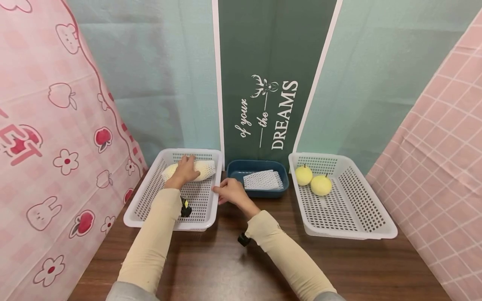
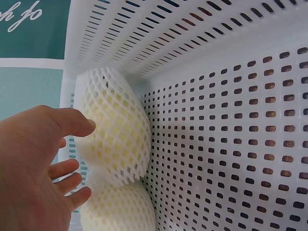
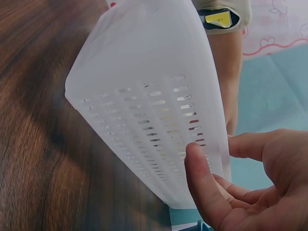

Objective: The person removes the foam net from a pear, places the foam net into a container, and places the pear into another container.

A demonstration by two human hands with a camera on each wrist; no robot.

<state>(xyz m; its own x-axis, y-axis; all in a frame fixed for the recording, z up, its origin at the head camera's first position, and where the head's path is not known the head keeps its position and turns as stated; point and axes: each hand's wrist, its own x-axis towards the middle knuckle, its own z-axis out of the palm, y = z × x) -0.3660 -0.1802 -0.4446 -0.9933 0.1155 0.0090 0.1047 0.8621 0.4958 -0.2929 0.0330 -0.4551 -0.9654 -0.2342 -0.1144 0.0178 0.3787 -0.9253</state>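
Note:
My left hand (image 1: 184, 172) reaches into the white left basket (image 1: 132, 215), over two pale yellow fruits in white foam nets. In the left wrist view, its thumb overlaps the side of one netted fruit (image 2: 118, 127), fingers loosely bent beside it. The second netted fruit (image 2: 120, 211) lies right against the first. At the same basket's near-right rim, my right hand (image 1: 234, 191) pinches the edge. The right wrist view shows one digit on the outer wall (image 3: 144, 57) and another passing behind the rim.
A blue bin (image 1: 260, 194) with empty white foam nets (image 1: 261, 179) stands in the middle. To the right, another white basket (image 1: 376, 225) holds two yellow pears (image 1: 321, 185) without nets. All sit on a dark wooden table (image 1: 226, 267), with cloth hangings behind and at both sides.

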